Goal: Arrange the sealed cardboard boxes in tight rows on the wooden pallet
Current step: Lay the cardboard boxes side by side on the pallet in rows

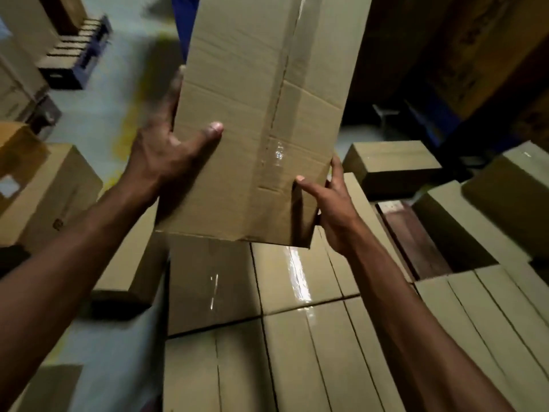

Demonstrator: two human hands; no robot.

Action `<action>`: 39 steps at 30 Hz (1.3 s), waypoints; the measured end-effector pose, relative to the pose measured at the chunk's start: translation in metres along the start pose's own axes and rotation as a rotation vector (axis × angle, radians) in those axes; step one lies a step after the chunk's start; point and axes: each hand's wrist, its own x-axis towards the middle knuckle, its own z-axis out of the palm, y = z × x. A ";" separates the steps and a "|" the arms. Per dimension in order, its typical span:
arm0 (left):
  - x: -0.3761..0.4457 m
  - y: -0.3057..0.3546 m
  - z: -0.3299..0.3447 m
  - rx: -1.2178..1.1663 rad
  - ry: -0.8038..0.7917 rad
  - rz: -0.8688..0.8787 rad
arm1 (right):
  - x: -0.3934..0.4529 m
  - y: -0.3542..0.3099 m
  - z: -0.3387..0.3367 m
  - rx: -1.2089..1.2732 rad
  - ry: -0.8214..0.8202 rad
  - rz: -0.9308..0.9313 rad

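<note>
Both hands (166,150) around box (255,120)

Warehouse: stacked cartons (297,337), pallet (413,239), concrete floor (98,108).

No legible txt or labels; dark print on big carton (475,46) top right, too blurred to read.

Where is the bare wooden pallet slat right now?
Head view, right of centre: the pallet slat shows in a gap between the packed boxes, just right of the right hand.
</note>
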 end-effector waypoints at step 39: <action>-0.248 0.224 0.213 -0.232 0.013 -0.129 | -0.218 -0.028 -0.307 -0.203 0.235 -0.043</action>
